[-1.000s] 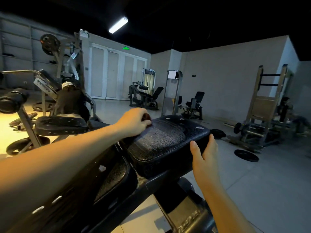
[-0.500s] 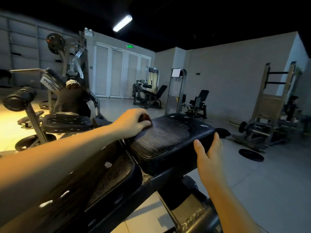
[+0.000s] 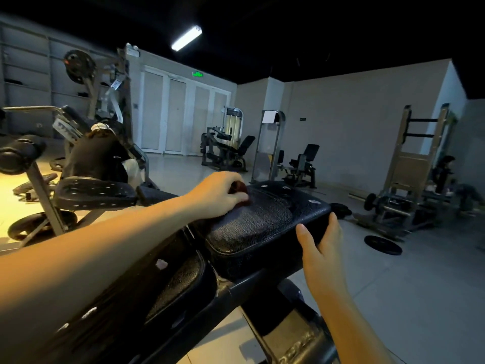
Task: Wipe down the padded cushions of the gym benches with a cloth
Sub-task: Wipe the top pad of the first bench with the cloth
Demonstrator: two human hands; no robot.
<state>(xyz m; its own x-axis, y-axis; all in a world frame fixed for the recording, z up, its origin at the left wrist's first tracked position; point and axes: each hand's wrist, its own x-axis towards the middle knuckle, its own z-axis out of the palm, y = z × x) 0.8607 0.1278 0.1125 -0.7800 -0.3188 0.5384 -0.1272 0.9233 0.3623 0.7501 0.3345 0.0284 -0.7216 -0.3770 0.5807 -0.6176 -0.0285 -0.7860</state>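
From the head camera, the left hand [image 3: 217,194] reaches across from the left and rests on top of the black seat cushion [image 3: 258,224], toward its far left edge. Its fingers are curled down round a dark reddish cloth [image 3: 238,187], holding it bunched. Only a small fold of the cloth shows, poking out past the knuckles and thumb; the rest is hidden under the palm. The cloth touches the textured top of the cushion.

The right hand [image 3: 321,249] is at the near right corner of the same cushion, well apart from the cloth. Its thumb [image 3: 301,232] lies up along the side wall and the other fingers wrap round the end, gripping the pad.

A second black cushion [image 3: 181,281] sits lower and nearer, just beside the seat cushion on the same dark frame [image 3: 252,292]. A round weight plate [image 3: 383,245] lies flat on the grey floor to the right.
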